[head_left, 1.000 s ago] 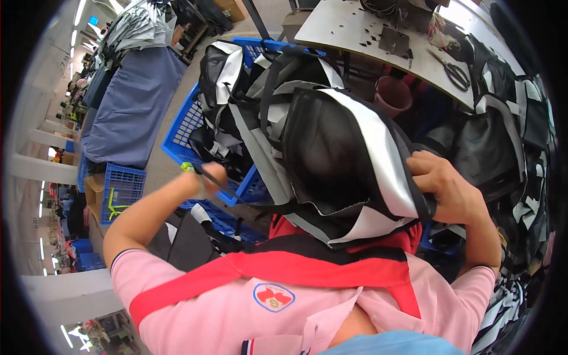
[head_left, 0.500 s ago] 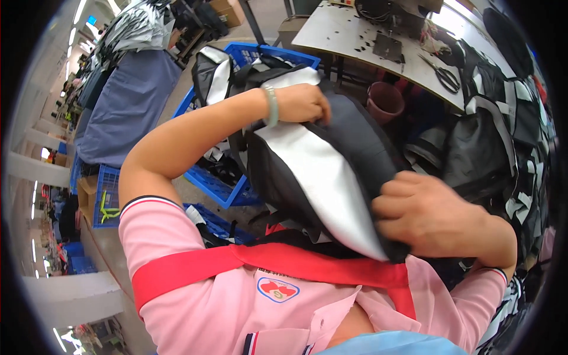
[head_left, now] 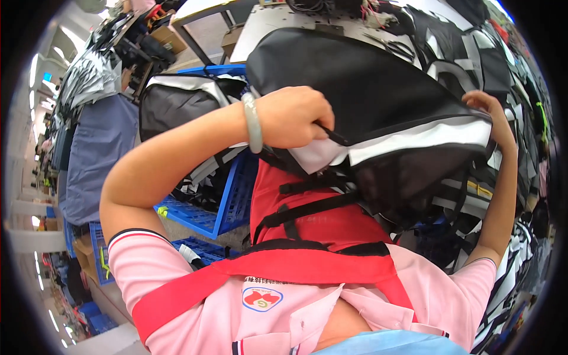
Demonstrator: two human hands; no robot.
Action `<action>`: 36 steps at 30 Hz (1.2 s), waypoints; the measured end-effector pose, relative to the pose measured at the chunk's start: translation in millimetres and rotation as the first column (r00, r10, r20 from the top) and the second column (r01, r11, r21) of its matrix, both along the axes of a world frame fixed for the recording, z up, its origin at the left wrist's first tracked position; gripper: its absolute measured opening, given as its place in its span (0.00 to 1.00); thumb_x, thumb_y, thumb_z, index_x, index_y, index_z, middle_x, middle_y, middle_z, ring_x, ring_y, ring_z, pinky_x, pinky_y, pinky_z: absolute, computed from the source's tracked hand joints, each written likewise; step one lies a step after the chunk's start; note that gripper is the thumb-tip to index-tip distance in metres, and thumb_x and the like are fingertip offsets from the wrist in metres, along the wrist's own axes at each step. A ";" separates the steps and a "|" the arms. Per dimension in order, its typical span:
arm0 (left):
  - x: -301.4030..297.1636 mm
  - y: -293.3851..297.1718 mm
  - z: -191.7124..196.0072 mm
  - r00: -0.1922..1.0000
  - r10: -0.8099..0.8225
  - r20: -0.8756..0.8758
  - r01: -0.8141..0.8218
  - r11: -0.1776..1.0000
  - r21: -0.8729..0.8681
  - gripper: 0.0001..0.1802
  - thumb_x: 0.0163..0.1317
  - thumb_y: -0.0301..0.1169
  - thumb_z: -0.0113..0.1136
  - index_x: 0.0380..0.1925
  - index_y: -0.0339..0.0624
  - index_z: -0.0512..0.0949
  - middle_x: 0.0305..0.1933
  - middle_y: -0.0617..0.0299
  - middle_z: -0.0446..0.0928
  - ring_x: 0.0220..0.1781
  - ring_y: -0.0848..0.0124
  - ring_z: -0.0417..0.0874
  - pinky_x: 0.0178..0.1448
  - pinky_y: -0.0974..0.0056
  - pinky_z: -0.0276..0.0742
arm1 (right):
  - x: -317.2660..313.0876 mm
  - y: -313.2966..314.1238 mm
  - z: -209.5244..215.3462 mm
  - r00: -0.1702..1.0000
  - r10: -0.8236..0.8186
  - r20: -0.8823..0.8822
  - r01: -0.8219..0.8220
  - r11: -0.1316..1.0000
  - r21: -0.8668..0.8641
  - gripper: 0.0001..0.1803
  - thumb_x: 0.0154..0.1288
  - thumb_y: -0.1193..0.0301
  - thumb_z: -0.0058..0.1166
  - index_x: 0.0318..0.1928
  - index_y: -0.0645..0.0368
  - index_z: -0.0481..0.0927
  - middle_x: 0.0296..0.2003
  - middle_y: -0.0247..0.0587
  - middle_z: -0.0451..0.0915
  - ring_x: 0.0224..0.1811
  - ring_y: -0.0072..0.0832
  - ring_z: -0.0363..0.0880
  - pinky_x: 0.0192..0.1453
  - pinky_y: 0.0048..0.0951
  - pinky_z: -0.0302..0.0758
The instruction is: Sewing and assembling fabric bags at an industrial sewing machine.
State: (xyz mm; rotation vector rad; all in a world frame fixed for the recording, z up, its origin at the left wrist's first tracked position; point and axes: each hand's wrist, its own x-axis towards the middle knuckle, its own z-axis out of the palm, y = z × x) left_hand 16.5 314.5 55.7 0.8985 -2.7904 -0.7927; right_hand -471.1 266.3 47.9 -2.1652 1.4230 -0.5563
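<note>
Bright, even light — edges bend, corners black.

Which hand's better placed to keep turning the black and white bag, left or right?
Left, probably. The left hand is clenched on the black and white bag at its near white edge, mid-picture. The right hand only touches the far edge, arm stretched out.

Both hands raised, left (head_left: 293, 118) clenched, right (head_left: 494, 115) gripping

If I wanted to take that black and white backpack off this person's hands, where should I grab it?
Probably the black and white backpack by its two ends, from either side, as the left hand and right hand do now: it is limp fabric held up flat, so one grip would likely let it sag.
</note>
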 end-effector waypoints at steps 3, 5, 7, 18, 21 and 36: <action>7.8 -17.0 -17.0 0.988 0.126 -0.089 -0.123 0.991 0.047 0.11 0.54 0.31 0.62 0.32 0.34 0.83 0.32 0.48 0.82 0.37 0.55 0.83 0.44 0.59 0.78 | 30.6 16.5 41.7 0.995 -0.085 -0.047 0.069 0.962 -0.265 0.15 0.66 0.80 0.43 0.51 0.63 0.79 0.44 0.34 0.79 0.46 0.20 0.74 0.56 0.21 0.69; 6.0 -23.7 -20.8 0.975 0.186 -0.119 -0.168 0.974 0.151 0.11 0.54 0.32 0.64 0.32 0.33 0.83 0.29 0.48 0.82 0.33 0.56 0.83 0.40 0.60 0.77 | 82.0 23.2 72.8 0.995 0.103 0.015 -0.094 0.944 -0.315 0.13 0.71 0.73 0.47 0.51 0.65 0.79 0.44 0.34 0.80 0.45 0.20 0.76 0.55 0.21 0.70; 12.5 -19.4 -16.2 0.953 0.290 -0.092 -0.266 0.941 0.210 0.11 0.54 0.32 0.64 0.32 0.33 0.83 0.29 0.48 0.81 0.32 0.57 0.83 0.39 0.60 0.77 | 157.5 17.9 64.0 0.975 0.222 -0.010 -0.211 0.910 -0.356 0.13 0.70 0.71 0.50 0.50 0.60 0.81 0.40 0.34 0.83 0.42 0.23 0.78 0.51 0.25 0.73; 18.1 -30.0 -24.9 0.984 0.050 0.171 -0.020 0.985 -0.174 0.16 0.57 0.35 0.63 0.44 0.41 0.81 0.48 0.52 0.78 0.52 0.58 0.78 0.56 0.55 0.70 | 255.7 32.5 -3.9 0.612 0.663 -0.431 -0.571 0.748 0.338 0.14 0.61 0.59 0.56 0.40 0.55 0.82 0.33 0.45 0.82 0.39 0.45 0.80 0.45 0.42 0.75; 28.3 -84.1 -44.1 0.969 0.221 0.106 -0.121 0.808 -0.577 0.26 0.61 0.46 0.58 0.59 0.52 0.74 0.64 0.58 0.71 0.66 0.62 0.70 0.65 0.53 0.63 | 248.0 28.6 3.5 0.684 0.614 -0.394 -0.573 0.787 0.230 0.12 0.60 0.62 0.57 0.38 0.56 0.82 0.31 0.45 0.81 0.37 0.46 0.80 0.43 0.42 0.75; 11.0 -131.9 -43.8 0.961 0.247 -0.126 -0.187 0.914 0.361 0.22 0.63 0.44 0.59 0.37 0.32 0.82 0.29 0.46 0.81 0.28 0.61 0.77 0.40 0.62 0.75 | 218.7 -69.4 13.8 0.972 0.223 -0.072 -0.209 0.965 0.156 0.14 0.61 0.65 0.58 0.37 0.66 0.80 0.24 0.46 0.75 0.27 0.31 0.72 0.39 0.31 0.71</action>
